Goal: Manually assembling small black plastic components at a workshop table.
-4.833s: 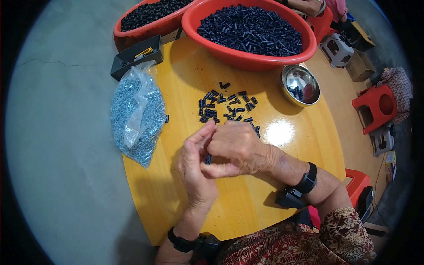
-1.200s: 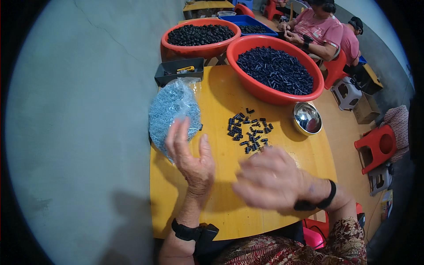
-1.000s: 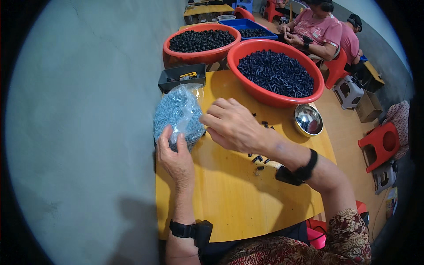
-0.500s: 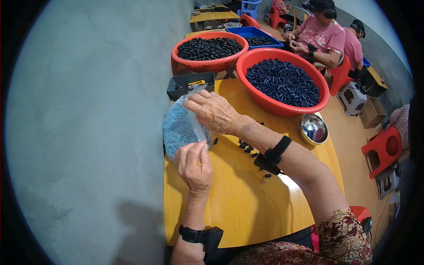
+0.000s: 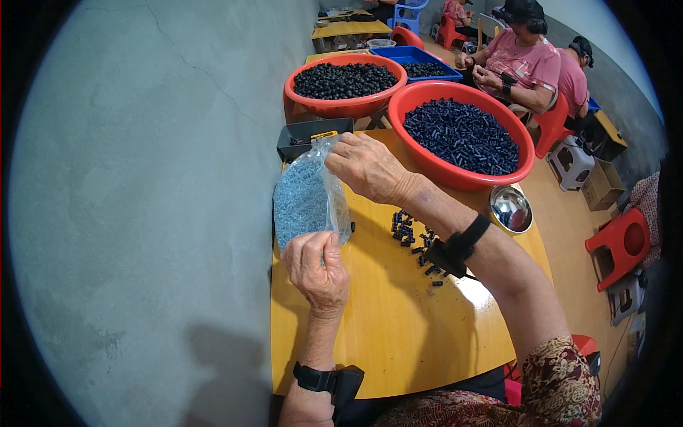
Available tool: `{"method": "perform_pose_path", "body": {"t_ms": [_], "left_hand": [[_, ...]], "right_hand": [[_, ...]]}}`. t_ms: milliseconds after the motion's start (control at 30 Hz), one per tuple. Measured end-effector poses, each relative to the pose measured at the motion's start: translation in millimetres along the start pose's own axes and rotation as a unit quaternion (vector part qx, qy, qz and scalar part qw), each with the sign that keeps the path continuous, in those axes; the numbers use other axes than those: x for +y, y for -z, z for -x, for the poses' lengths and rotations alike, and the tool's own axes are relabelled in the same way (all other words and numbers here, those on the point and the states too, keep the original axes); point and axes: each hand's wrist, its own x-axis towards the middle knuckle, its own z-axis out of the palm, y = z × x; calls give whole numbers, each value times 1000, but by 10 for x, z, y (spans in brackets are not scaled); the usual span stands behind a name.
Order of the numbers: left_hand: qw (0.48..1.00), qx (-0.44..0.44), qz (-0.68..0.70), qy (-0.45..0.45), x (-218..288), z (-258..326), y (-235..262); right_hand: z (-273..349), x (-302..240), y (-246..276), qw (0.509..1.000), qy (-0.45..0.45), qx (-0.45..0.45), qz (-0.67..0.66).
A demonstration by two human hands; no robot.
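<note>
A clear plastic bag (image 5: 304, 203) full of small light-blue pieces lies at the left of the yellow table, against the wall. My left hand (image 5: 316, 274) is closed on the near end of the bag's edge. At the far end, my right hand (image 5: 371, 167) pinches the same edge, so the film stretches between both hands. Small black cylindrical parts (image 5: 403, 229) are scattered on the table beneath my right forearm. A single black part sits beside the bag.
A large red basin (image 5: 462, 135) of dark cylinders and a red basin (image 5: 345, 82) of black pieces stand beyond. A grey tray (image 5: 288, 146) holds a yellow cutter. A steel bowl (image 5: 511, 208) sits at the right edge. Co-workers (image 5: 523, 64) sit at the back right.
My right hand has drawn the bag's edge to the right, baring more of the blue pieces. The left hand keeps its grip. The view has shifted slightly.
</note>
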Motion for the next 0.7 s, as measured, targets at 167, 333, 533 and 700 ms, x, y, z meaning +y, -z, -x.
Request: {"method": "perform_pose_path", "body": {"t_ms": [167, 333, 533, 700], "left_hand": [[985, 51, 118, 114, 28, -1, -79], [977, -143, 52, 151, 5, 43, -89], [972, -233, 36, -15, 108, 147, -170], [987, -147, -25, 55, 54, 145, -179]], "right_hand": [[-174, 1, 3, 999, -11, 49, -16], [-265, -77, 76, 976, -134, 58, -160], [76, -137, -204, 968, -67, -240, -3], [254, -147, -295, 959, -101, -263, -44]]}}
